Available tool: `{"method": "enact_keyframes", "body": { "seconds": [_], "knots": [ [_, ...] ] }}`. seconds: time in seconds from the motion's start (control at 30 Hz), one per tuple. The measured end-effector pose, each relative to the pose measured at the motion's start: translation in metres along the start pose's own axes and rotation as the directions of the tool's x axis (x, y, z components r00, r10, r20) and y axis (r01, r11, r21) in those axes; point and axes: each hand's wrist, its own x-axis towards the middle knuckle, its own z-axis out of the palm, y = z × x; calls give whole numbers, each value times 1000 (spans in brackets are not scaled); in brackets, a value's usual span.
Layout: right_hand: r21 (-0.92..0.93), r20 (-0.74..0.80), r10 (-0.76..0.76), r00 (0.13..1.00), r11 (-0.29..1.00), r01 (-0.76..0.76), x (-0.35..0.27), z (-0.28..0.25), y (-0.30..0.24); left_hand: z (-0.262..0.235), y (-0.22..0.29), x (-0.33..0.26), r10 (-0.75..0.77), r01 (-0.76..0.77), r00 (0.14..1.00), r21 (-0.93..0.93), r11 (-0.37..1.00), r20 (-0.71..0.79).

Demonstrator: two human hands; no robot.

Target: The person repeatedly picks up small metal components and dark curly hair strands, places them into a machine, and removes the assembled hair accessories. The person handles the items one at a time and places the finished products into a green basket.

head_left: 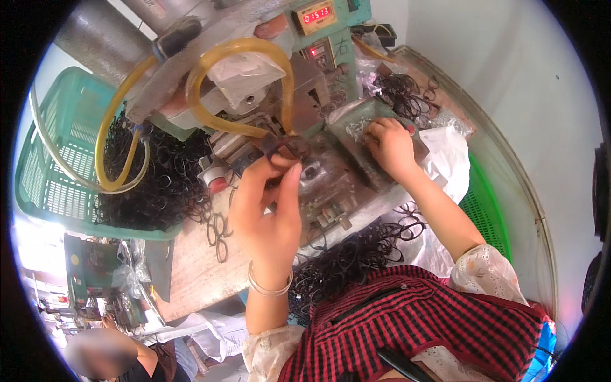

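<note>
My left hand (pixel 267 213) is closed in a pinch, holding a dark eyeglass frame (pixel 275 145) up by the metal fixture (pixel 312 172) of a bench machine (pixel 309 89). Part of that frame is hidden behind my fingers. My right hand (pixel 391 146) reaches into a shallow metal tray (pixel 356 159) on the right of the machine. Small silvery metal pieces (pixel 358 127) lie in the tray beside my fingertips. The right fingers are bent and drawn together; whatever is between them is too small to make out.
A green basket (pixel 57 89) at the left holds many black eyeglass frames (pixel 153 165). More frames (pixel 350 258) are heaped before my apron, with another heap (pixel 407 95) behind the tray. Yellow hoses (pixel 194 83) loop over the machine. A person (pixel 127 356) is at lower left.
</note>
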Motion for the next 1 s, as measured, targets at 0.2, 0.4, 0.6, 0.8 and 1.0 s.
{"method": "enact_keyframes", "body": {
  "seconds": [0.2,0.4,0.6,0.8,1.0],
  "knots": [
    [-6,-5,193,981,981,-193,11,-24,0,7,6,4,-2,1,1000,97,995,12],
    [-54,-16,-8,1000,998,7,33,17,-22,3,7,1,-23,24,1000,155,988,-9],
    [-212,217,71,974,977,-25,9,-5,-20,-34,-7,-43,235,-154,950,350,924,-204],
    [874,120,591,797,318,-368,-21,-27,20,-178,-64,-52,-7,325,858,532,782,-514],
    [786,187,474,860,453,-421,6,6,-23,-170,-154,-43,-219,362,932,737,570,-287]
  ]
}}
